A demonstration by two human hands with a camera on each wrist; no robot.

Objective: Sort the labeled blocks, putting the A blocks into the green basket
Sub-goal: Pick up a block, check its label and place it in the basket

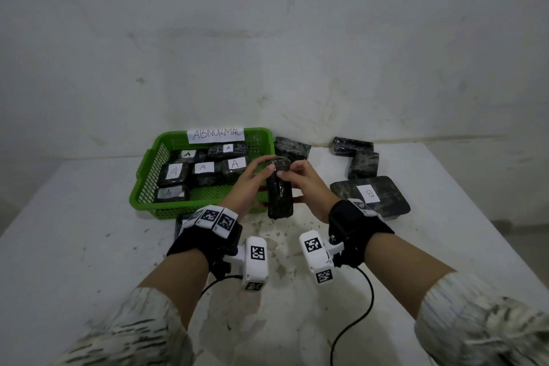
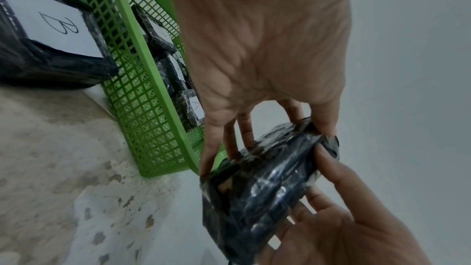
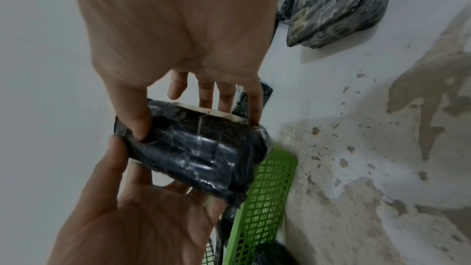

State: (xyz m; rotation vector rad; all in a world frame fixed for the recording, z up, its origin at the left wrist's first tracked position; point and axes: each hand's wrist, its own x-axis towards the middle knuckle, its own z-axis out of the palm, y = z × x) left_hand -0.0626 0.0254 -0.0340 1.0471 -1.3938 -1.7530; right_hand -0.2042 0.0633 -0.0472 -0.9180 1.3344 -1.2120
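A black wrapped block (image 1: 279, 191) stands on end just right of the green basket's front right corner (image 1: 261, 208). My left hand (image 1: 256, 183) grips its left side and my right hand (image 1: 301, 183) grips its right side, both thumbs on its top end. In the left wrist view, the block (image 2: 262, 180) sits between the left fingers (image 2: 229, 142) and the right hand (image 2: 341, 219). The right wrist view shows the block (image 3: 198, 148) with a white label edge (image 3: 211, 112) on its far face; the letter is hidden. The green basket (image 1: 148, 175) holds several blocks labeled A (image 1: 234, 164).
A large block labeled B (image 1: 371, 195) lies right of my hands. Three dark blocks (image 1: 292, 148) (image 1: 353, 145) (image 1: 364, 164) sit near the wall. Another B block (image 2: 51, 33) lies in front of the basket, under my left wrist. A cable (image 1: 356, 321) trails toward the table's near edge.
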